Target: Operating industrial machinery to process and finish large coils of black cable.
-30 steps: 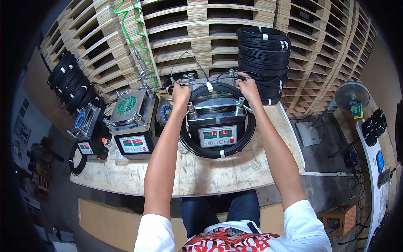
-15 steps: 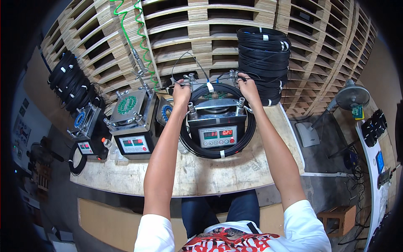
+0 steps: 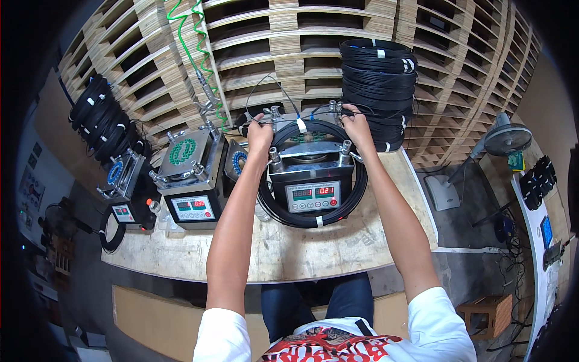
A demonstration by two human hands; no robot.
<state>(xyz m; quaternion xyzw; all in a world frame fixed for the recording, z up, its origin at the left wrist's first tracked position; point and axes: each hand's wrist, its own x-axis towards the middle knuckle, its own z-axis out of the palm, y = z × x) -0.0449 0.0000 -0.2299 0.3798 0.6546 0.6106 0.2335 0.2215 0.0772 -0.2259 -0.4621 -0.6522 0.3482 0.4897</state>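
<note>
Digits on the control panel [image 3: 312,197] of the near machine [image 3: 313,175] are being shown differently from half a second ago. The fan [image 3: 508,139] at the right is being turned to another angle, and the metal nozzle [image 3: 205,90] under the green hose is being swayed slightly rightward, while both hands are being kept nearly where they were. Both arms are being stretched forward over the bench [image 3: 313,259], one on each side of the machine. A thin black lead [image 3: 288,93] is being pinched near its end by the left hand [image 3: 260,136] at the machine's back left. At the back right, the fingers of the right hand [image 3: 357,130] are being curled beside thin black cable; whether it is being gripped cannot be told. The black cable coil [image 3: 295,220] is being looped around the machine, its lower arc below the panel.
</note>
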